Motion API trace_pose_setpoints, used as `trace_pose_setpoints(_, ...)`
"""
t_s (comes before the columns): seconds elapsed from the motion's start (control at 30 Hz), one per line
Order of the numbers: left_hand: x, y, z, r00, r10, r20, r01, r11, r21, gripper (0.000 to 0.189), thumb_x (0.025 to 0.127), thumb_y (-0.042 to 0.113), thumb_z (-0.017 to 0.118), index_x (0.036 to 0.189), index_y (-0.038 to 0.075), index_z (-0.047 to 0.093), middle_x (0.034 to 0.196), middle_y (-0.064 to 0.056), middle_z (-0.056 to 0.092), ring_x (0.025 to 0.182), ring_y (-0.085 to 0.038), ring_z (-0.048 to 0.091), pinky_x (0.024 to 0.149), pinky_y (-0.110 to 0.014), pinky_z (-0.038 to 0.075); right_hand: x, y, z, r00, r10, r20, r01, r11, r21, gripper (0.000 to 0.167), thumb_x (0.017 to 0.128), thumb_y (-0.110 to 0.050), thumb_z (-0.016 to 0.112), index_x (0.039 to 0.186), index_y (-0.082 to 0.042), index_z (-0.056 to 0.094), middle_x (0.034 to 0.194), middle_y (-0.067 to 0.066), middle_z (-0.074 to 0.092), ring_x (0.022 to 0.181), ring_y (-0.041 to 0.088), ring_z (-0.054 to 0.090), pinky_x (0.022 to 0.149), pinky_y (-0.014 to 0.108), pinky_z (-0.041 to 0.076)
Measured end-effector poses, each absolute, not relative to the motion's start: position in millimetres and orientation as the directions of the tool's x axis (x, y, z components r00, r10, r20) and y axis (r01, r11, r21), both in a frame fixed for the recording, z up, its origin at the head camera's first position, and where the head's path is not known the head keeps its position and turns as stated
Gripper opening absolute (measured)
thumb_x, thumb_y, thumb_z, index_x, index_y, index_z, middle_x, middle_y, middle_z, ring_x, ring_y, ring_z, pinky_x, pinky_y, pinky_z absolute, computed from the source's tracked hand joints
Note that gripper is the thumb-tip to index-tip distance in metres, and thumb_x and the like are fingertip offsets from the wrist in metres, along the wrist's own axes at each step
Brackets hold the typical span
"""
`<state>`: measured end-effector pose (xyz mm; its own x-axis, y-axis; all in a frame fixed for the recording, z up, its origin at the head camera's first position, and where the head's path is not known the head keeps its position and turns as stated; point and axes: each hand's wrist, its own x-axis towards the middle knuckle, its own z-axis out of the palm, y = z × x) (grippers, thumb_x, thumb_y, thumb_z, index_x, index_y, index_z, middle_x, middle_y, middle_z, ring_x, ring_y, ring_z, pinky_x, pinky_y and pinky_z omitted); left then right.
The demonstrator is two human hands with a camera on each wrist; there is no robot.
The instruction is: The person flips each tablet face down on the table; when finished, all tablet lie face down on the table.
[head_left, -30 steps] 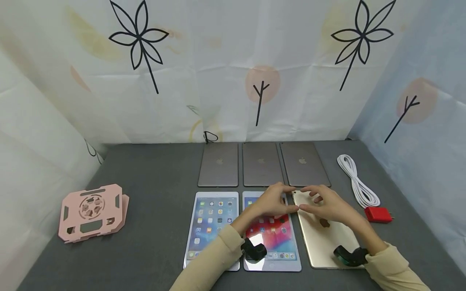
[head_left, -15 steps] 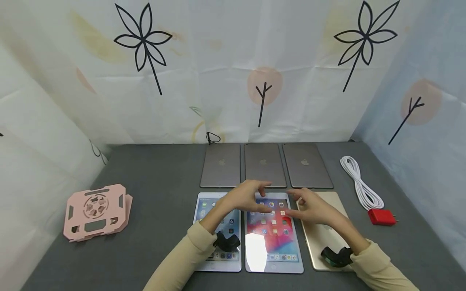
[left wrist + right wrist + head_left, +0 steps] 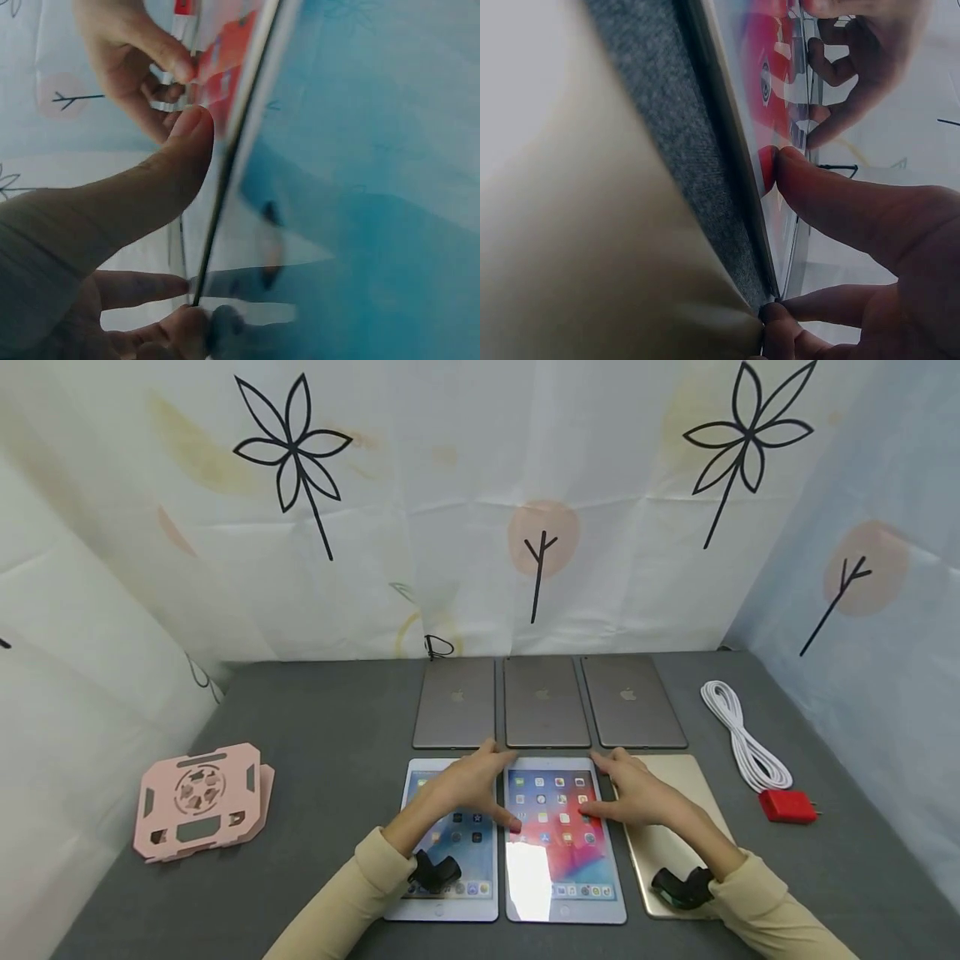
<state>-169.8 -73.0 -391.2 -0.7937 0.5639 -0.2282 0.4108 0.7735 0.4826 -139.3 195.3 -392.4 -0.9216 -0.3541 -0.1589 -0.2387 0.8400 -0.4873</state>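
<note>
A white-framed tablet [image 3: 558, 860] with a red and blue home screen lies flat in the middle of the front row. The left hand [image 3: 472, 781] spreads over the gap beside it, thumb at its left edge and fingers near its top left corner. The right hand [image 3: 641, 791] touches the same tablet from the other side; its thumb [image 3: 817, 187] rests on the screen and its fingers reach the top right corner. Under the left wrist lies another lit tablet [image 3: 480, 852]. A gold tablet [image 3: 678, 772], back up, is partly covered by the right hand and forearm.
Three grey tablets lie back up behind: left [image 3: 454, 706], middle [image 3: 546, 706] and right [image 3: 630, 706]. A pink slotted stand [image 3: 198, 806] is at the far left. To the right are a coiled white cable [image 3: 738, 735] and a red charger plug [image 3: 787, 807]. Cloth walls [image 3: 450, 527] enclose the table.
Both hands have moved left from the gold tablet's top edge. The left hand has crossed to the middle tablet's left side, while the right hand has come onto its right edge.
</note>
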Motion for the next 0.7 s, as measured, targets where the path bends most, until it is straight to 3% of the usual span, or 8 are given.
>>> trace_pose_setpoints(0.33, -169, -70, -402, -0.846, 0.494, -0.203, 0.362, 0.809, 0.463, 0.112, 0.063, 0.044, 0.098, 0.154, 0.007, 0.045, 0.148, -0.02, 0.045, 0.123, -0.037, 0.061, 0.102, -0.05, 0.053, -142, 195, -393, -0.92, -0.357, -0.163, -0.229, 0.825, -0.516, 0.087, 0.081, -0.034, 0.085, 0.143, 0.013, 0.049, 0.115, 0.024, 0.054, 0.096, 0.028, 0.049, 0.078, 0.039, 0.047)
trace_pose_setpoints(0.53, -169, -70, -405, -0.865, 0.469, -0.18, 0.339, 0.809, 0.48, 0.11, 0.061, 0.043, 0.099, 0.152, 0.009, 0.049, 0.145, -0.018, 0.047, 0.111, -0.031, 0.063, 0.098, -0.048, 0.055, -143, 196, -393, -0.921, -0.321, -0.22, -0.107, 0.752, -0.65, 0.082, 0.082, -0.021, 0.086, 0.145, 0.011, 0.044, 0.122, 0.027, 0.047, 0.102, 0.032, 0.047, 0.078, 0.038, 0.047)
trace_pose_setpoints(0.7, -169, -69, -406, -0.871, 0.457, -0.181, 0.322, 0.808, 0.493, 0.109, 0.06, 0.042, 0.1, 0.151, 0.01, 0.049, 0.144, -0.017, 0.048, 0.109, -0.03, 0.063, 0.097, -0.048, 0.055, -146, 199, -396, -0.914, -0.296, -0.276, 0.001, 0.68, -0.733, 0.078, 0.083, -0.012, 0.083, 0.146, 0.01, 0.042, 0.123, 0.025, 0.041, 0.108, 0.036, 0.04, 0.086, 0.043, 0.043)
